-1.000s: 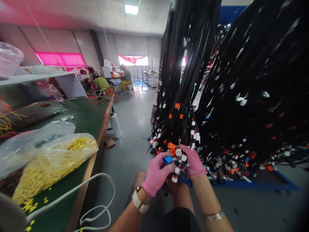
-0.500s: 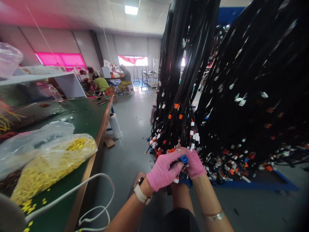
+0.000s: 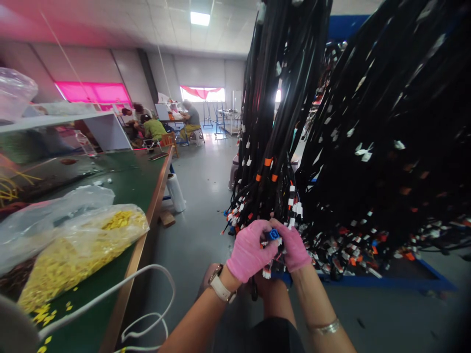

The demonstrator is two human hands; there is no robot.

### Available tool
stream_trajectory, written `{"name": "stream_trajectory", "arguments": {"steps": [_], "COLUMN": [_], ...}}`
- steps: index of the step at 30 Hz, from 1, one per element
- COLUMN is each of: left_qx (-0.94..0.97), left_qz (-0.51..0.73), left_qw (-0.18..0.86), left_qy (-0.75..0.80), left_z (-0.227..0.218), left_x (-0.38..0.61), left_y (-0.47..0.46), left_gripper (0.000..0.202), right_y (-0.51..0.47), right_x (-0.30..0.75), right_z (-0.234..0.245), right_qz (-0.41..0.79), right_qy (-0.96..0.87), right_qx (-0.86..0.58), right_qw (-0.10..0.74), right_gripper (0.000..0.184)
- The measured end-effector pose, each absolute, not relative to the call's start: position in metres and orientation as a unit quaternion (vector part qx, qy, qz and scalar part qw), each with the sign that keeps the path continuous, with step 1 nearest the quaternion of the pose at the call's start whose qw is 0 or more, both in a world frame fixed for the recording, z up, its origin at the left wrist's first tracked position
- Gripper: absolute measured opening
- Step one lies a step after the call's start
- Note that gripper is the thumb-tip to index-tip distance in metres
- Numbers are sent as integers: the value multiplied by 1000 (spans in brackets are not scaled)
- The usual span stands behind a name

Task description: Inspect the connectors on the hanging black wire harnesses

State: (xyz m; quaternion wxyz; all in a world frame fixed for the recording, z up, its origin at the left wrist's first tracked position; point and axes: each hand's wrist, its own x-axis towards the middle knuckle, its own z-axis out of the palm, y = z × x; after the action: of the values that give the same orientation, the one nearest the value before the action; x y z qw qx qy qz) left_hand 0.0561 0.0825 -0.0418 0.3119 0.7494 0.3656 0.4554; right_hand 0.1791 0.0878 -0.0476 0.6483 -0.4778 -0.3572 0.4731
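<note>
Both my hands wear pink gloves and meet at the lower ends of a hanging bundle of black wire harnesses (image 3: 272, 122). My left hand (image 3: 250, 251) is closed, its fingers curled around a small blue connector (image 3: 273, 235). My right hand (image 3: 293, 247) is closed too, pinching the same connector and its wires from the right. White and orange connectors dangle around and below my fingers. A watch sits on my left wrist, a bracelet on my right.
A larger mass of black harnesses (image 3: 386, 137) hangs to the right over a blue frame. On the left a green workbench (image 3: 125, 181) carries a bag of yellow parts (image 3: 81, 250), a clear bag and a white cable (image 3: 110, 291). People sit at a far table.
My hands have risen slightly and closed in on the blue connector. The orange and white connectors that lay in my palms a second ago have dropped out of my grasp.
</note>
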Motion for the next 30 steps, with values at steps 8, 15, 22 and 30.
{"name": "stream_trajectory", "arguments": {"steps": [8,15,22,30], "left_qx": [725,754,779,775], "left_qz": [476,508,528,536], "left_qw": [319,248,217,213], "left_qy": [382,335,258,261], "left_z": [-49,-52,-56,-57], "left_x": [56,56,57,57], "left_y": [94,98,109,112], "left_gripper": [26,14,17,15], "right_y": [84,87,90,87], "right_x": [185,186,186,187], "right_z": [-49,-55,-65,-60], "right_qz": [468,461,518,520], "right_qy": [-416,-425,-360,-418], "right_qx": [-458,-453,-438,-416], "right_qw": [631,634,640,617], "right_gripper": [24,19,31,25]}}
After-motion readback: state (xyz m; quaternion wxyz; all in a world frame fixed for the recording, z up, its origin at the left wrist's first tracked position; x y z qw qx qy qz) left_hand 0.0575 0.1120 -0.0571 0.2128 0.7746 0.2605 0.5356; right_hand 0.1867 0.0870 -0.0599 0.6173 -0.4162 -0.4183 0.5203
